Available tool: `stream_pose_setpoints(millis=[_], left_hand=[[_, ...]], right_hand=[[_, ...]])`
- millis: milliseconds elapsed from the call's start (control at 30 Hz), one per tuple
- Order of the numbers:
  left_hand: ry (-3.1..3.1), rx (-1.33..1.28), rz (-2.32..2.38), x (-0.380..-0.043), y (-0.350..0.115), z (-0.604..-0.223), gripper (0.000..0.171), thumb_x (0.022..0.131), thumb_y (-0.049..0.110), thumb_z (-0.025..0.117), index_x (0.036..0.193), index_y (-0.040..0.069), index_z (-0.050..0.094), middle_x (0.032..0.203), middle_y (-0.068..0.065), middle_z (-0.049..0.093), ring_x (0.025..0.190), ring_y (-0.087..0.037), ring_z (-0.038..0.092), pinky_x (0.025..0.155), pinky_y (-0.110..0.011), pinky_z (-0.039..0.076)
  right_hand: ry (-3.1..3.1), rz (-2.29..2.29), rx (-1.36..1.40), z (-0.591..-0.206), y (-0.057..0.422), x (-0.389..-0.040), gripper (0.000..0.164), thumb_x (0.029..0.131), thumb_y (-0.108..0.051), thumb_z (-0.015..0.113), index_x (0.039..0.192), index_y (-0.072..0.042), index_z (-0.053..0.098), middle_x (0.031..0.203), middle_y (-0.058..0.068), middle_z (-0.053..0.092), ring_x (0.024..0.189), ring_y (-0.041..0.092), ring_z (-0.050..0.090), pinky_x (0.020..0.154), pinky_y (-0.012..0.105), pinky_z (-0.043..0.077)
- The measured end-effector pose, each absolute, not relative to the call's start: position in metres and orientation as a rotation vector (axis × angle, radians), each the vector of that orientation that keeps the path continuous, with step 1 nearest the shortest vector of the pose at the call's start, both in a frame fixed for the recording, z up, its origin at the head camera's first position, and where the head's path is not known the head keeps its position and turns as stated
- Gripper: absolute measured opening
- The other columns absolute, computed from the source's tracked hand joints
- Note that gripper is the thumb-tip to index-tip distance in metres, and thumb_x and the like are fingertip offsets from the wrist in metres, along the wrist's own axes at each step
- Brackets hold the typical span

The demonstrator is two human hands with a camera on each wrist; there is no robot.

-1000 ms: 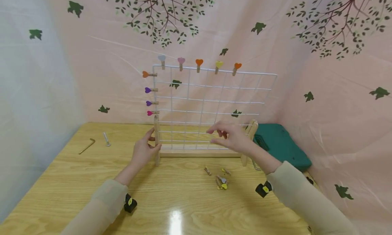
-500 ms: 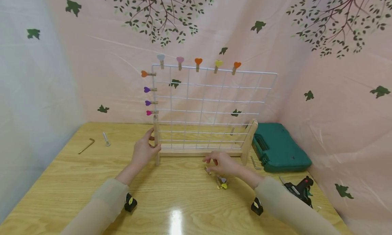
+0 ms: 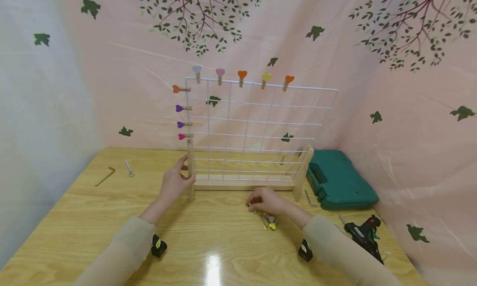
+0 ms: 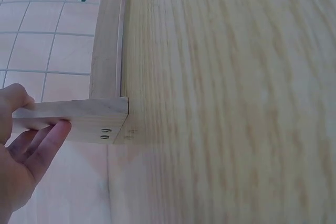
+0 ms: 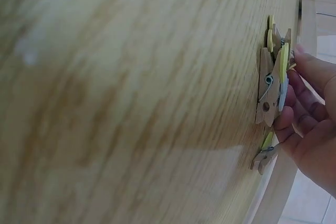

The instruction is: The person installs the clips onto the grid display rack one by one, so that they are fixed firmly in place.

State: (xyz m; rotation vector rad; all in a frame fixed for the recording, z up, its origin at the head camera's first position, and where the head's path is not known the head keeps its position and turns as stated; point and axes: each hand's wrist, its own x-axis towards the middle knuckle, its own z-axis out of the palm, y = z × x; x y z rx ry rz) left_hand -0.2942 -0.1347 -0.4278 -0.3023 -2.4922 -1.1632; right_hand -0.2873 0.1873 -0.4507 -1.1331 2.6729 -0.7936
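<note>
A second ago my right hand hung before the wire grid; it has since come down towards seven o'clock, and it now pinches a clothespin that lay unheld half a second ago. My right sleeve has moved too, baring the glue gun at four o'clock from that hand

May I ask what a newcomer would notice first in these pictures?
Most likely the white wire grid in the centre, with colourful heart-topped wooden clothespins along its top and left edges. Below, the left hand grips its pale wooden stand and the right hand appears to pinch a loose clothespin. At right sits a dark green hard case.
</note>
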Motion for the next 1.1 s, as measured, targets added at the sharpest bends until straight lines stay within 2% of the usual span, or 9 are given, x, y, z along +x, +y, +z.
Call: stream_pose_setpoints(millis=[333, 600, 800, 933, 1100], left_hand=[[-2.483, -0.334, -1.199, -0.296, -0.139, -0.434, 0.063, 0.078, 0.016, 0.067, 0.133, 0.006, 0.038, 0.096, -0.018, 0.062, 0.06, -0.017, 0.06, 0.052, -0.023, 0.052], [-2.482, -0.317, -1.206, -0.297, -0.137, -0.433, 0.066, 0.077, 0.024, 0.07, 0.133, 0.007, 0.039, 0.098, -0.016, 0.061, 0.061, -0.018, 0.061, 0.051, -0.024, 0.051], [-2.475, -0.318, -1.221, -0.298, -0.137, -0.434, 0.063, 0.077, 0.018, 0.069, 0.132, 0.006, 0.04, 0.097, -0.018, 0.061, 0.061, -0.019, 0.062, 0.051, -0.023, 0.052], [-2.46, -0.319, -1.211, -0.297, -0.137, -0.435, 0.062, 0.077, 0.017, 0.069, 0.131, 0.005, 0.041, 0.096, -0.018, 0.062, 0.06, -0.02, 0.062, 0.05, -0.024, 0.052], [-2.461, -0.309, -1.196, -0.297, -0.137, -0.435, 0.062, 0.077, 0.017, 0.069, 0.131, 0.006, 0.041, 0.095, -0.018, 0.062, 0.061, -0.021, 0.062, 0.05, -0.026, 0.052]], right_hand=[[2.626, -0.918, -1.018, -0.446, 0.192, -0.282, 0.009, 0.078, -0.018, 0.068, 0.085, -0.013, 0.067, 0.077, -0.005, 0.064, 0.066, 0.008, 0.059, 0.058, 0.019, 0.049], [2.672, -0.971, -1.008, -0.421, 0.193, -0.272, 0.01, 0.076, -0.018, 0.07, 0.084, -0.014, 0.066, 0.079, -0.007, 0.061, 0.067, 0.006, 0.057, 0.058, 0.023, 0.051], [2.528, -1.156, -0.956, -0.382, 0.201, -0.263, 0.01, 0.081, -0.017, 0.064, 0.09, -0.014, 0.067, 0.084, 0.003, 0.061, 0.065, 0.013, 0.063, 0.058, 0.033, 0.054], [2.573, -1.13, -1.017, -0.345, 0.212, -0.258, 0.013, 0.083, -0.021, 0.061, 0.094, -0.017, 0.067, 0.091, 0.002, 0.06, 0.07, 0.014, 0.062, 0.062, 0.029, 0.054], [2.792, -1.07, -1.085, -0.282, 0.222, -0.251, 0.013, 0.083, -0.02, 0.061, 0.095, -0.018, 0.067, 0.088, -0.002, 0.062, 0.068, 0.012, 0.058, 0.057, 0.028, 0.052]])
